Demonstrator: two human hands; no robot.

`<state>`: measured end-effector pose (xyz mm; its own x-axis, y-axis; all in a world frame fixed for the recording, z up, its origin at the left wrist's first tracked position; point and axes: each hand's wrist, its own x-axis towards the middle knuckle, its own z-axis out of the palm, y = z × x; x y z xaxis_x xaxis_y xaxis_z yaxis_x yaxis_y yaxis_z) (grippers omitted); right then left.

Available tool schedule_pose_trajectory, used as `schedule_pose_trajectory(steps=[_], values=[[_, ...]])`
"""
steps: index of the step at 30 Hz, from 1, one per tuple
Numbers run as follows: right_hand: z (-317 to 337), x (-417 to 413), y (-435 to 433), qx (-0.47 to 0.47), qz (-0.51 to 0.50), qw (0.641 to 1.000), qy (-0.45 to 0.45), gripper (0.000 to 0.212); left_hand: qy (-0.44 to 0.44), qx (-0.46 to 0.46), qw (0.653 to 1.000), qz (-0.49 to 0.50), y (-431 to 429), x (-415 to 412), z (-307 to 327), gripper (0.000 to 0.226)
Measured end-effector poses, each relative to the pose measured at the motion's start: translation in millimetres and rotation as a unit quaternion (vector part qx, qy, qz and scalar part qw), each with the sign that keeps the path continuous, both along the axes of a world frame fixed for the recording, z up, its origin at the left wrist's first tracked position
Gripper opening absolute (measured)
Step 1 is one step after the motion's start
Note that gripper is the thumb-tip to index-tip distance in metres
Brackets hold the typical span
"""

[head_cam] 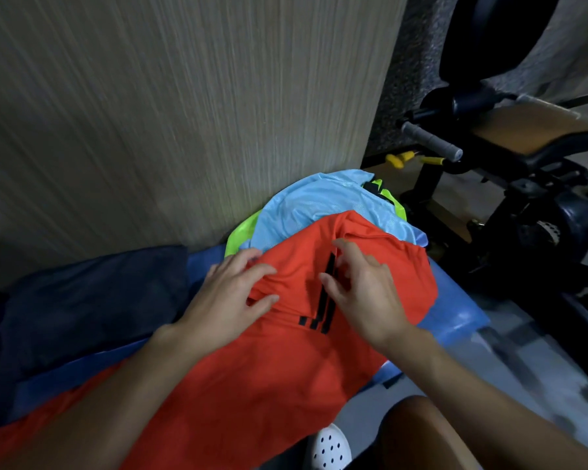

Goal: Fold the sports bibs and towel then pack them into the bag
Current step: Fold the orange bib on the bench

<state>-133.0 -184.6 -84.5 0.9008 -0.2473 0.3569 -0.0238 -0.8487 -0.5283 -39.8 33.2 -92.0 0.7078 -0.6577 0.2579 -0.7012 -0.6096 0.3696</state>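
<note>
Two bare hands work the orange mesh bib with black stripes (286,351), spread over the blue padded bench (455,320): left hand (231,296) pinches a fabric fold, right hand (364,293) hovers with fingers curled and spread, likely lining up a fold. Light-blue bib (319,208) and neon-green bib (241,235) are piled at the far edge, mostly covered. Dark navy cloth (92,300) at left: bag or towel, unclear.

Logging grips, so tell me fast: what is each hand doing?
Left hand: pinching a fold of the orange bib.
Right hand: open, fingers curled above the bib.
</note>
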Motion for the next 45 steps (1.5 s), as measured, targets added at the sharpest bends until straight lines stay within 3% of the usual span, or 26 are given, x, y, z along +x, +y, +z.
schedule_pose_trajectory(steps=[3, 6, 9, 14, 19, 21, 25, 28, 31, 35, 41, 45], values=[[3, 8, 4, 0.048, -0.068, 0.996, -0.016, 0.052, 0.01, -0.029, 1.0, 0.0, 4, 0, -3, 0.043], [5, 14, 4, 0.109, -0.131, 0.985, -0.018, 0.056, -0.004, 0.0, 1.0, 0.005, 8, -2, -4, 0.049], [9, 21, 4, 0.128, -0.106, 0.986, -0.008, 0.057, -0.004, 0.028, 1.0, -0.006, 11, -8, -3, 0.055], [27, 27, -7, 0.217, -0.072, 0.967, -0.111, 0.048, -0.069, 0.04, 0.996, -0.025, 12, -23, 5, 0.037], [11, 16, -25, 0.135, -0.025, 0.991, -0.006, 0.05, -0.104, 0.019, 0.992, -0.061, 1, -30, 14, 0.023], [5, 9, -31, 0.141, -0.034, 0.989, -0.014, 0.051, -0.11, 0.0, 0.992, -0.06, -17, -24, 23, 0.02], [-2, -10, -54, 0.11, -0.169, 0.979, -0.037, 0.05, -0.126, -0.005, 0.986, -0.106, -73, -6, 52, 0.033], [-13, -27, -80, 0.154, -0.245, 0.957, -0.007, 0.06, -0.092, 0.032, 0.984, -0.148, -123, 7, 72, 0.043], [-27, -37, -98, 0.3, -0.227, 0.924, 0.064, 0.078, -0.046, 0.122, 0.978, -0.163, -167, 16, 81, 0.054], [-41, -40, -113, 0.337, -0.205, 0.912, 0.115, 0.088, -0.059, 0.221, 0.962, -0.149, -195, 23, 74, 0.05], [-42, -36, -120, 0.326, -0.203, 0.915, 0.121, 0.068, -0.076, 0.188, 0.97, -0.132, -196, 26, 69, 0.026], [-31, -44, -118, 0.338, -0.184, 0.92, 0.077, 0.019, -0.101, 0.172, 0.971, -0.135, -193, 26, 69, 0.011]])
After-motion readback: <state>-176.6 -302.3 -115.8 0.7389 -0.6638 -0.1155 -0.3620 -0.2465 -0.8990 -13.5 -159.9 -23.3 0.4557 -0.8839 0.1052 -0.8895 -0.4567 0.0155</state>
